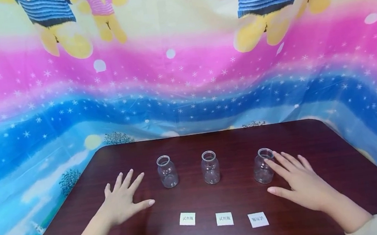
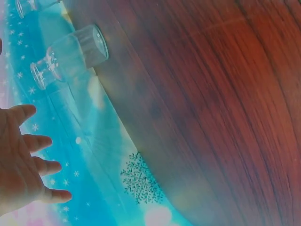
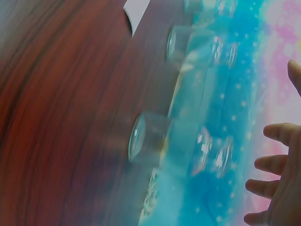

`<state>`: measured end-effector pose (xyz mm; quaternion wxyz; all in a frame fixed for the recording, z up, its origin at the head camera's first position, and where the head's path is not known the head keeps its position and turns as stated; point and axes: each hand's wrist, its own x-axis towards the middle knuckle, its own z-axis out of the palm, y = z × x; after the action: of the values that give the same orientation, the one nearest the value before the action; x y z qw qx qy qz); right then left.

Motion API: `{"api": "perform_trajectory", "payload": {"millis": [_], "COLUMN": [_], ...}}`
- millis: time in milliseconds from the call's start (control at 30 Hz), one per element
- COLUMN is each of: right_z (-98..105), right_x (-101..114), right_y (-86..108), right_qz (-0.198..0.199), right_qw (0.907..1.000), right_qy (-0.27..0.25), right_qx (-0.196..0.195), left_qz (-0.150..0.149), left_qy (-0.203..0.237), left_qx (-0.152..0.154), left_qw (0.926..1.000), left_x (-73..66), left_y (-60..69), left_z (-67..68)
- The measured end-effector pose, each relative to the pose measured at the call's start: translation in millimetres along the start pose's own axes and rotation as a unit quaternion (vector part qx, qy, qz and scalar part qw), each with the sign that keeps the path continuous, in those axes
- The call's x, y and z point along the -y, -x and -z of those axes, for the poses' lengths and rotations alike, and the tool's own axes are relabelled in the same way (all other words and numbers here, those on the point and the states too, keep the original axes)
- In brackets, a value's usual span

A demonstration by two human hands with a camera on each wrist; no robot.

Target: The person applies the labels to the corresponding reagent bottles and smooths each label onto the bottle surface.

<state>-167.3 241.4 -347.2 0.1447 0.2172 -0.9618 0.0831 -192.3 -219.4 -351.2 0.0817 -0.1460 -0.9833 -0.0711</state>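
Three clear glass bottles stand upright in a row: a left bottle (image 1: 168,174), a middle bottle (image 1: 210,169) and a right bottle (image 1: 262,169). My left hand (image 1: 122,200), fingers spread, is left of the left bottle (image 2: 70,55) and apart from it. My right hand (image 1: 301,184) is spread beside the right bottle (image 3: 164,143), its fingertips overlapping that bottle in the head view; contact cannot be told. In the wrist views the left hand (image 2: 23,160) and the right hand (image 3: 282,174) hold nothing. Three white cards with writing lie nearer: left (image 1: 187,219), middle (image 1: 224,219), right (image 1: 258,219).
The dark reddish wooden table (image 1: 146,234) has rounded far corners. Behind it and along both sides hangs a colourful cloth (image 1: 176,72) printed with bears, snowflakes and small trees.
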Motion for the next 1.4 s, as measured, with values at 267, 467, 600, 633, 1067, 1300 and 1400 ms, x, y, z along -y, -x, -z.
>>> {"api": "perform_trajectory", "payload": {"millis": [267,467,600,633,1067,1300,1400], "right_z": [-10,-17,-22,-24,-42,-48,-52], "right_x": [22,34,43,45,66,78,84], "right_y": [-7.8,-11.0,-14.8,-15.9,-29.9,-39.7,-43.8], "right_qz": [0.03,0.047,0.049,0.048,0.071,0.06,0.062], "right_qw": [0.9994,0.9984,0.9961,0.9951,0.9705,0.954,0.9416], "right_qy": [-0.017,-0.031,-0.069,-0.083,-0.221,-0.27,-0.306], "right_qx": [0.005,0.011,0.023,0.025,0.066,0.114,0.127], "left_qz": [-0.01,-0.023,-0.026,-0.026,-0.018,0.013,0.019], "left_qy": [0.019,0.038,0.067,0.074,0.212,0.268,0.278], "left_qx": [0.004,0.001,0.011,0.012,0.048,0.054,0.053], "left_qw": [0.9998,0.999,0.9974,0.9968,0.9759,0.9617,0.9589], "left_x": [-8.3,-14.6,-19.4,-20.5,-31.2,-36.7,-39.2], "left_y": [1.9,5.0,5.6,5.7,6.6,6.3,5.0], "left_z": [1.8,3.5,2.2,1.6,-8.3,-15.2,-16.4]}}
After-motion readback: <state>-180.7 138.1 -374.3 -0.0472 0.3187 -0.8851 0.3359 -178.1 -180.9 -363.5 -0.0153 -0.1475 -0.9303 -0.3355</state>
